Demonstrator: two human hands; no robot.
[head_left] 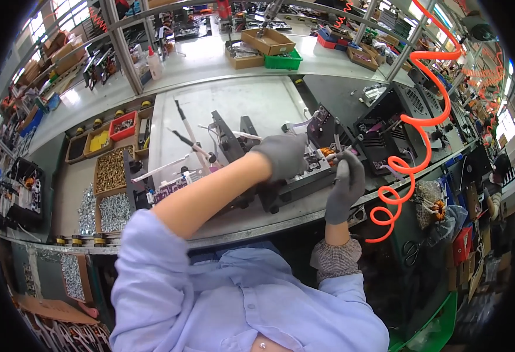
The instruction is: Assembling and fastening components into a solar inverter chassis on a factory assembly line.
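My left hand, in a grey glove, reaches across the middle of an open black chassis. Its fingers are mostly hidden behind the back of the hand. At the right end of the same chassis is my right hand, also gloved in grey. Thumb and fingertips are pinched together beside an orange copper coil; what lies between them is too small to make out. A purple circuit board stands upright just beyond both hands. Left of them is another chassis with a purple board and white cables.
Trays of brass fasteners and silver screws sit to the left, near a red bin. A coiled orange air hose hangs at the right, by more black housings. Cardboard boxes and a green bin stand behind.
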